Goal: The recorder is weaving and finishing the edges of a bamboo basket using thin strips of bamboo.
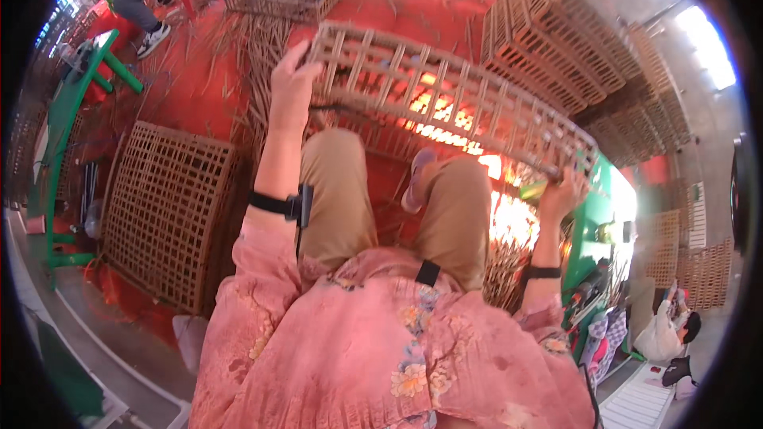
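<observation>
A long wicker lattice crate is raised in front of my knees, tilted so that one slatted side faces me. My left hand grips its left end; the fingertips are partly hidden. At the lower right end my right hand is closed around the edge, beside a small, thin thing I cannot make out. Between my legs and behind the slats lies red ground, with bright light shining through the openings.
To the left leans another lattice crate, near a green-framed table. Large crates are stacked at the upper right. Loose sticks litter the red floor. A seated person is at far upper left, another person at lower right.
</observation>
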Available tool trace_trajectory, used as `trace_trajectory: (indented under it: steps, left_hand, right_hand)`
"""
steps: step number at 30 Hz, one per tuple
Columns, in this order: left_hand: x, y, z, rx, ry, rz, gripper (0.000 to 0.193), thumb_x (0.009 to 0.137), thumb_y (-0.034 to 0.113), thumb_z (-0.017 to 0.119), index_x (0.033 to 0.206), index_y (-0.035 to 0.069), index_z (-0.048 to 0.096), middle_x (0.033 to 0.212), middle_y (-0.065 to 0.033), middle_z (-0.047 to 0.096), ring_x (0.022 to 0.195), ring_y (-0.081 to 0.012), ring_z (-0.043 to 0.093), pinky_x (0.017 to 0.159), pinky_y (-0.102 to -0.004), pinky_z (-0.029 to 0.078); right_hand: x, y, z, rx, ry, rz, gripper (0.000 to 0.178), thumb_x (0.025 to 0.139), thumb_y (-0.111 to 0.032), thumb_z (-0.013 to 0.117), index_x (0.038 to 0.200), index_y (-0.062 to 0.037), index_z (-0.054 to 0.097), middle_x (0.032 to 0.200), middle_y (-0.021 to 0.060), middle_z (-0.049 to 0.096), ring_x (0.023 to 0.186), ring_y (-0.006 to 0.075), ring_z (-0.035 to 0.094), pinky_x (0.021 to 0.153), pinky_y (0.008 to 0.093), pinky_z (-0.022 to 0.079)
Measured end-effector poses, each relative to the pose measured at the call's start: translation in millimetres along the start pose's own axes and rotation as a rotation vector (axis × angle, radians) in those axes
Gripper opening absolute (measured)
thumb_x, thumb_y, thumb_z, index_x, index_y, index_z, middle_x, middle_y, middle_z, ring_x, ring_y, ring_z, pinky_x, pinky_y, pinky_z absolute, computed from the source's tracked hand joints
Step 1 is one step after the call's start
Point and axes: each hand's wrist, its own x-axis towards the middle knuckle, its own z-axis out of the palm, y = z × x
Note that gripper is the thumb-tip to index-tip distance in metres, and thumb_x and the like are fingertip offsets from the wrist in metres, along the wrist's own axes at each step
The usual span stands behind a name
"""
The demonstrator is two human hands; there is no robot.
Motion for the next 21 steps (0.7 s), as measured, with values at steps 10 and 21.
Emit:
trace_trajectory:
  steps: [10, 21]
  left_hand:
    - [-7, 112, -51, -0.119, 0.023, 0.129, 0.061, 0.087, 0.001, 0.058, 0.147, -0.006, 0.056, 0.149, -0.0156, 0.060, 0.136, -0.0240, 0.057, 0.118, -0.0367, 0.041]
    - [32, 247, 123, 1.191, -0.095, 0.681, 0.036, 0.091, 0.019, 0.060, 0.122, 0.003, 0.068, 0.111, -0.0241, 0.074, 0.102, -0.0355, 0.073, 0.093, -0.0465, 0.056]
  right_hand:
    - [-6, -77, 13, 0.354, 0.034, 0.124, 0.023, 0.074, -0.009, 0.080, 0.095, -0.0164, 0.079, 0.098, 0.0094, 0.065, 0.105, 0.0365, 0.057, 0.093, 0.0506, 0.042]
    - [-13, -212, 143, 1.114, -0.554, 0.403, 0.057, 0.081, -0.017, 0.087, 0.133, -0.0093, 0.066, 0.107, 0.0149, 0.068, 0.096, 0.0299, 0.068, 0.085, 0.0442, 0.054]
